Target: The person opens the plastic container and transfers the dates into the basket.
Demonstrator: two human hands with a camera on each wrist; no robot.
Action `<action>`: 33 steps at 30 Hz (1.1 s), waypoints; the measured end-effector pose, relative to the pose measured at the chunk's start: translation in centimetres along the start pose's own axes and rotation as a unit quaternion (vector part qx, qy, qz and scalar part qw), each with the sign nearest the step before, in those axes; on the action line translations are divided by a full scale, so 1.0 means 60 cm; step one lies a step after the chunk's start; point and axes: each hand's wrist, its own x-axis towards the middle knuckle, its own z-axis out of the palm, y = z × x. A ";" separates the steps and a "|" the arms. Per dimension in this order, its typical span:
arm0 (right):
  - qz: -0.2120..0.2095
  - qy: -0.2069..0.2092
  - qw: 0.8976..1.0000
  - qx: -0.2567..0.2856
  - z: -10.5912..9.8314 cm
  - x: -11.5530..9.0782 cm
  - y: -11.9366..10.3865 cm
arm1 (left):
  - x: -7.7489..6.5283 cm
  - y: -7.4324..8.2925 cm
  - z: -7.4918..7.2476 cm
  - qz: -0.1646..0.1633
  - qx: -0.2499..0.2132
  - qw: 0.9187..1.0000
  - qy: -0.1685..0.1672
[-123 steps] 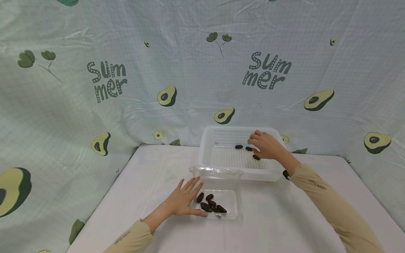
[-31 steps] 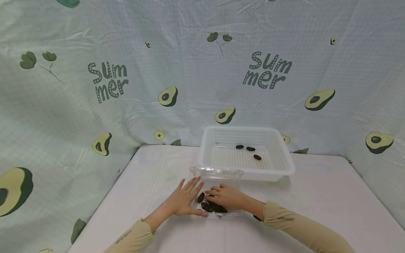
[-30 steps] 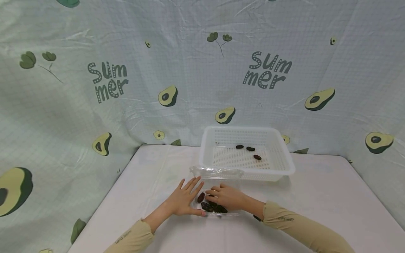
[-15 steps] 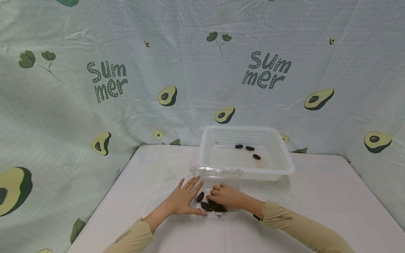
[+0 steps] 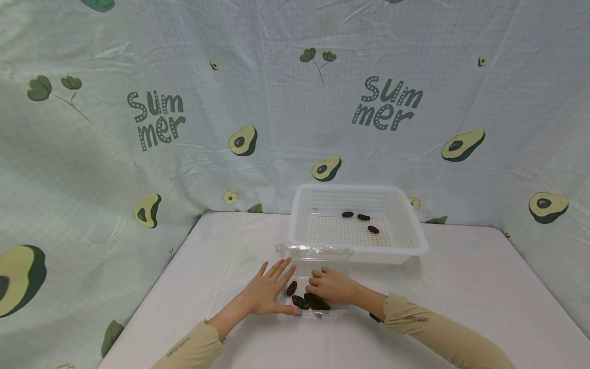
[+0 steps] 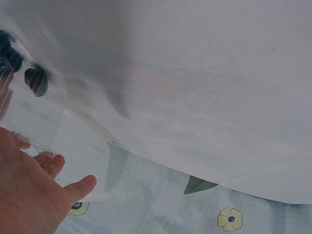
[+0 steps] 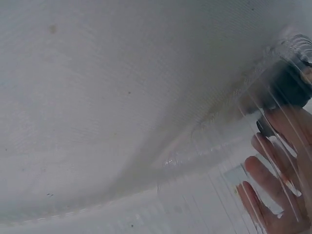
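In the head view, my left hand (image 5: 265, 292) lies with spread fingers over the left side of a clear plastic box (image 5: 338, 311), thumb at its front edge. Dark brown dates lie in the box: one date (image 5: 292, 288) near the left fingers, others (image 5: 300, 302) along the front. My right hand (image 5: 334, 286) reaches into the box from the right with fingers curled down. The right wrist view shows, through the clear wall, a dark date (image 7: 290, 85) between thumb and forefinger. Part of the pile is hidden under that hand.
A white perforated basket (image 5: 359, 250) stands behind the box, with three dates (image 5: 373, 229) on its floor. The box's clear lid (image 5: 315, 252) is folded back against the basket's front. A patterned curtain (image 5: 276, 102) hangs behind the white table (image 5: 221, 241).
My right hand has come from over the basket down into the clear box, then shifted slightly right, its fingers curling more over the dates. My left hand stays put.
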 end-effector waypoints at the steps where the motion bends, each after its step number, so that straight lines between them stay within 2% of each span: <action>1: 0.001 0.002 1.000 0.001 -0.003 -0.001 0.001 | 0.000 0.000 0.001 0.000 -0.001 1.000 0.000; 8: 0.009 0.000 1.000 -0.003 -0.020 -0.015 0.008 | 0.001 -0.001 0.003 0.002 -0.007 1.000 0.003; 13: 0.019 0.014 1.000 -0.009 -0.039 -0.034 0.015 | 0.000 -0.001 0.003 0.003 -0.002 1.000 0.000; 21: 0.042 0.043 0.998 0.012 -0.067 -0.078 0.031 | 0.001 -0.001 0.003 0.002 0.004 1.000 0.000; 26: 0.054 0.043 0.997 0.036 -0.085 -0.109 0.043 | 0.001 -0.001 0.003 0.004 0.007 1.000 0.001; 33: 0.081 0.060 0.994 0.037 -0.111 -0.147 0.072 | 0.000 -0.001 0.000 0.007 -0.001 1.000 0.007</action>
